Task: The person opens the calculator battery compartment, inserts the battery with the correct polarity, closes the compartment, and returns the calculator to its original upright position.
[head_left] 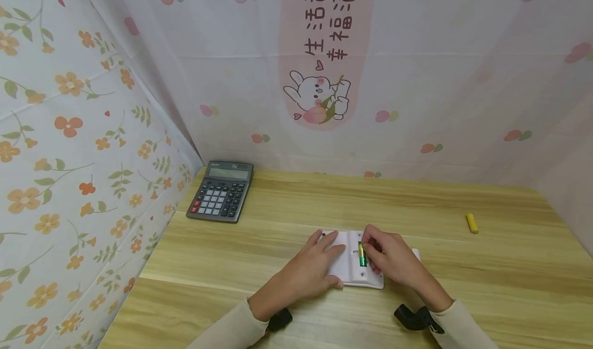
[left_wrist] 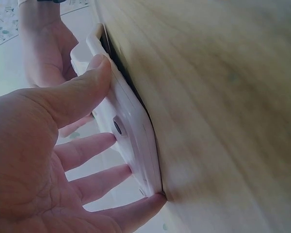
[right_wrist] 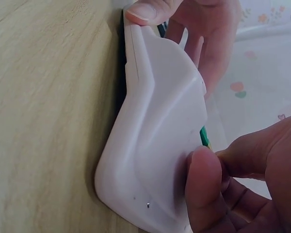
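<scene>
A white plastic device lies back side up on the table, a slot in its raised part. In that slot sits a green battery; only a sliver of the battery shows in the right wrist view. My left hand holds the device's left part, thumb on the near edge and fingers spread over the back to the far edge. With thumb and forefinger, my right hand pinches at the battery's upper end, which those fingertips partly cover. The device's face is hidden underneath.
A grey calculator lies at the table's back left. A yellow battery lies on the right side of the wooden table. Patterned cloths hang behind and at the left.
</scene>
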The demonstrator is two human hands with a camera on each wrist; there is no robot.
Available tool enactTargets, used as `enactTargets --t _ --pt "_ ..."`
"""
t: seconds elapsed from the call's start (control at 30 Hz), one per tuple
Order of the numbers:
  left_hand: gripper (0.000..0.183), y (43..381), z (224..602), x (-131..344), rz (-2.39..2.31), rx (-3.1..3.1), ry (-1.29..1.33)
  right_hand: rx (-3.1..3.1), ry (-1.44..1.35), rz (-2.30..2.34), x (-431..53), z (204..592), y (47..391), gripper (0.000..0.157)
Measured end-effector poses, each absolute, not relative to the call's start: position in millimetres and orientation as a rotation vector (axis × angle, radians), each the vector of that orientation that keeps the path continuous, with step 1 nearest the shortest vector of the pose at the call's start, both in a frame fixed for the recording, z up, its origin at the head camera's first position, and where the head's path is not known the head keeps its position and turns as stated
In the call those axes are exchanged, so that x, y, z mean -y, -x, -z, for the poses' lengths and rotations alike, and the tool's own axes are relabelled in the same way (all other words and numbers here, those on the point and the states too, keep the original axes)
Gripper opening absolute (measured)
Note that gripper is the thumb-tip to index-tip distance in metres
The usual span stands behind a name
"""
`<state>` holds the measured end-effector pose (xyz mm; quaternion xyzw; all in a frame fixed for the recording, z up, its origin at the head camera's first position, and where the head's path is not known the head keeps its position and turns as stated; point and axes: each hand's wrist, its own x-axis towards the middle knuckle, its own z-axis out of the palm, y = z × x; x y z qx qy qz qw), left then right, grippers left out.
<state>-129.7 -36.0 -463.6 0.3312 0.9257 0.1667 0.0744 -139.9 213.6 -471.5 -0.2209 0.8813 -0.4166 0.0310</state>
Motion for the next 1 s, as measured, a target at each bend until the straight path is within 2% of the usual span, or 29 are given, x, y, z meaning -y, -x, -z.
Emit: enactTargets --t 0.33,0.7,1.0 --pt "0.076 127.8 465.4 37.7 -0.527 -2.770 -0.996 -2.752 0.656 1.206 -209.2 471.0 138.5 0.023" --pt "0.075 128.9 466.1 38.2 -0.491 -2.784 -1.018 -2.733 0.553 1.230 -208.3 468.8 137.3 0.016" --pt "0.077 129.6 465.7 38.8 -0.491 -2.784 -1.027 -2.790 0.567 1.186 -207.8 466.7 136.5 0.022"
